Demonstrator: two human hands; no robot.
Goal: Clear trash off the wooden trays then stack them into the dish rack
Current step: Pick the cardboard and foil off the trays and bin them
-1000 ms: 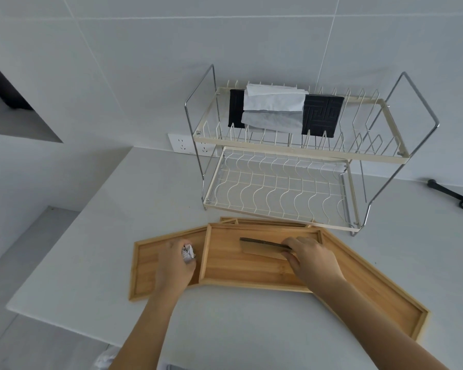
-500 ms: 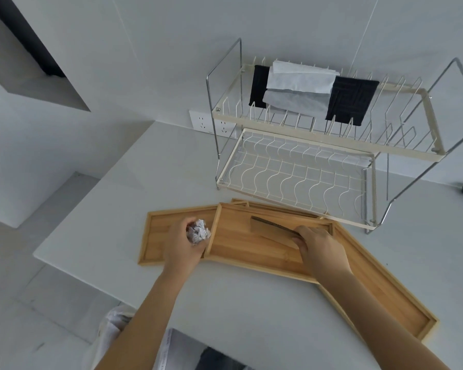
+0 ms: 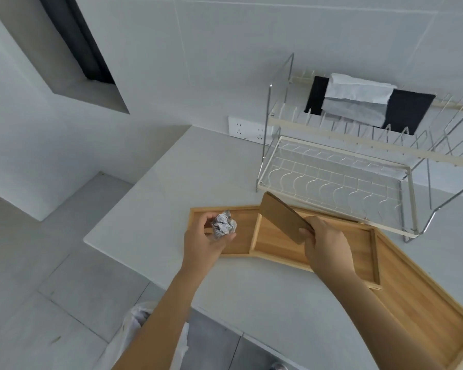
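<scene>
Three wooden trays lie overlapping on the white counter: a left tray (image 3: 241, 243), a middle tray (image 3: 275, 243) on top, and a large right tray (image 3: 425, 303). My left hand (image 3: 206, 243) holds a crumpled paper ball (image 3: 223, 226) above the left tray. My right hand (image 3: 328, 245) grips a flat brown cardboard piece (image 3: 284, 220), lifted and tilted over the middle tray. The two-tier wire dish rack (image 3: 340, 182) stands behind the trays, its lower shelf bare.
A black cloth and a white folded cloth (image 3: 358, 98) hang on the rack's upper tier. A wall socket (image 3: 247, 129) sits left of the rack. A white plastic bag (image 3: 134, 329) is on the floor below the counter edge.
Both hands have lifted their trash off the trays; the cardboard now tilts upward. The view has swung left and down, showing more floor and the bag.
</scene>
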